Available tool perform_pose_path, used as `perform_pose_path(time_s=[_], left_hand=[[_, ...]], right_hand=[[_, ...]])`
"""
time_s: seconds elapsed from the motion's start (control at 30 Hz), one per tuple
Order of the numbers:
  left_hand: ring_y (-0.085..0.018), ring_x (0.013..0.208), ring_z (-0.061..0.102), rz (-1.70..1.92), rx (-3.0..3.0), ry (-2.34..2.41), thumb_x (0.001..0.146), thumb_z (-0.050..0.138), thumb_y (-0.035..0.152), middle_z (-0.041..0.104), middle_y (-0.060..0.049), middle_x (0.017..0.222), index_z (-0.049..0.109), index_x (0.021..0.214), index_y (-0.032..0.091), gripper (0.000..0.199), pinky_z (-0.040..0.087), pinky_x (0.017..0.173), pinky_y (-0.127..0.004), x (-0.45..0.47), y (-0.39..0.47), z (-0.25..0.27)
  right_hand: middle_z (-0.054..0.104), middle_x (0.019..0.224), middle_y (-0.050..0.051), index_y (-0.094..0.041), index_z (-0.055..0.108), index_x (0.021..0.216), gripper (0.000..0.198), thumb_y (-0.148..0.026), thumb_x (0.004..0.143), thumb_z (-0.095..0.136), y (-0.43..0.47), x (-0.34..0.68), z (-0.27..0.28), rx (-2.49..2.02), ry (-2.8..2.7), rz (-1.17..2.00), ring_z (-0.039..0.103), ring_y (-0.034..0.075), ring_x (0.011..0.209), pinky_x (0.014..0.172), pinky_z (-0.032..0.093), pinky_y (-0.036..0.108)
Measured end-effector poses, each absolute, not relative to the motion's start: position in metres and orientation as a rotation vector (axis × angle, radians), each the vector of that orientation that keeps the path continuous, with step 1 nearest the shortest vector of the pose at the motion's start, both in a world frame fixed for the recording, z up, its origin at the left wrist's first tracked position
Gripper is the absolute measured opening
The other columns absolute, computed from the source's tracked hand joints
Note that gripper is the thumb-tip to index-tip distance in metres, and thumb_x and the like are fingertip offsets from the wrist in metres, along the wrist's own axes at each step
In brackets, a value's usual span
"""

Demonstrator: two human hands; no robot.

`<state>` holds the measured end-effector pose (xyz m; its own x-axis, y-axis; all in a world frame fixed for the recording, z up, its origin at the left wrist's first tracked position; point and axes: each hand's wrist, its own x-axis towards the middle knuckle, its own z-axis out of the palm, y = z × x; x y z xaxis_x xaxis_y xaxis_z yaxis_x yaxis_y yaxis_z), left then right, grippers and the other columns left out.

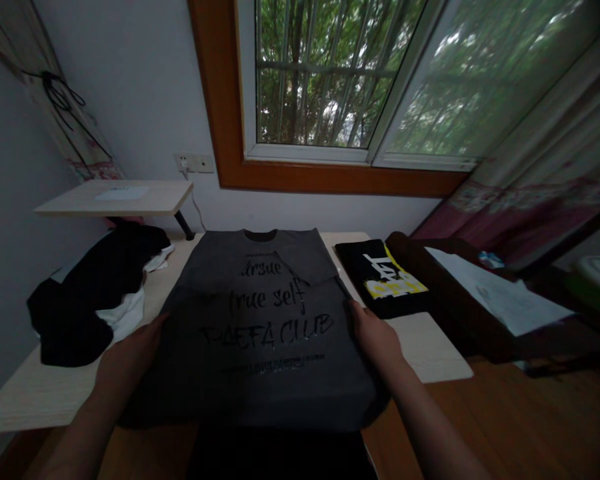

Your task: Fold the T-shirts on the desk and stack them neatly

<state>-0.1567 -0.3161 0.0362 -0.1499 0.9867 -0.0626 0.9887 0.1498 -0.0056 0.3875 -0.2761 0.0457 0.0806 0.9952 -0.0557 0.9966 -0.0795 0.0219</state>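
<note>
A dark grey T-shirt [260, 320] with black lettering lies flat on the pale wooden table [430, 347], collar toward the window, sleeves folded in. My left hand [135, 347] rests on its left edge, fingers flat and pointing inward. At the shirt's right edge my right hand [375, 337] lies the same way. Both hands touch the cloth; whether either grips it I cannot tell. The shirt's lower hem hangs over the table's near edge.
A pile of black and white clothes [90, 293] sits at the table's left. A folded black shirt [385, 277] with a yellow and white print lies at the right. A small shelf [115, 197] juts from the left wall; papers [500, 293] lie on dark furniture at the right.
</note>
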Motion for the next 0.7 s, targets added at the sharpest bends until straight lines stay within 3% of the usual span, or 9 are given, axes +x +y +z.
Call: perform_pose_path(time_s=[0.17, 0.37, 0.6, 0.7], left_hand=[[-0.032, 0.089, 0.075, -0.149, 2.003, 2.409, 0.104, 0.024, 0.041, 0.070, -0.014, 0.129, 0.036, 0.158, 0.029, 0.057, 0.057, 0.076, -0.046, -0.149, -0.309, 0.044], [-0.033, 0.090, 0.073, -0.160, 2.095, 2.484, 0.105, 0.020, 0.039, 0.067, -0.017, 0.128, 0.032, 0.159, 0.024, 0.058, 0.056, 0.069, -0.043, -0.134, -0.284, 0.052], [-0.030, 0.088, 0.074, -0.280, 2.100, 2.428, 0.102, 0.023, 0.022, 0.062, -0.019, 0.135, 0.031, 0.159, 0.025, 0.058, 0.056, 0.070, -0.042, -0.135, -0.289, 0.056], [-0.029, 0.093, 0.074, -0.214, 2.054, 2.378, 0.099, 0.034, 0.021, 0.062, -0.018, 0.137, 0.035, 0.158, 0.028, 0.059, 0.056, 0.075, -0.041, -0.139, -0.301, 0.057]], right_hand=[[0.064, 0.112, 0.011, -0.029, 0.037, 0.154, 0.047, -0.026, 0.107, 0.031, -0.270, 0.381, 0.049, 2.265, 2.084, 0.106, 0.069, 0.022, 0.082, 0.066, 0.046, 0.030], [0.058, 0.119, 0.014, -0.028, 0.037, 0.155, 0.049, -0.025, 0.107, 0.032, -0.244, 0.362, 0.053, 2.289, 2.089, 0.236, 0.067, 0.023, 0.093, 0.071, 0.048, 0.029], [0.064, 0.117, 0.015, -0.024, 0.030, 0.158, 0.054, -0.019, 0.104, 0.028, -0.241, 0.362, 0.050, 2.326, 2.059, 0.163, 0.071, 0.023, 0.084, 0.071, 0.051, 0.032], [0.065, 0.117, 0.016, -0.025, 0.029, 0.158, 0.055, -0.020, 0.103, 0.031, -0.252, 0.368, 0.050, 2.310, 2.054, 0.121, 0.072, 0.024, 0.083, 0.070, 0.051, 0.032]])
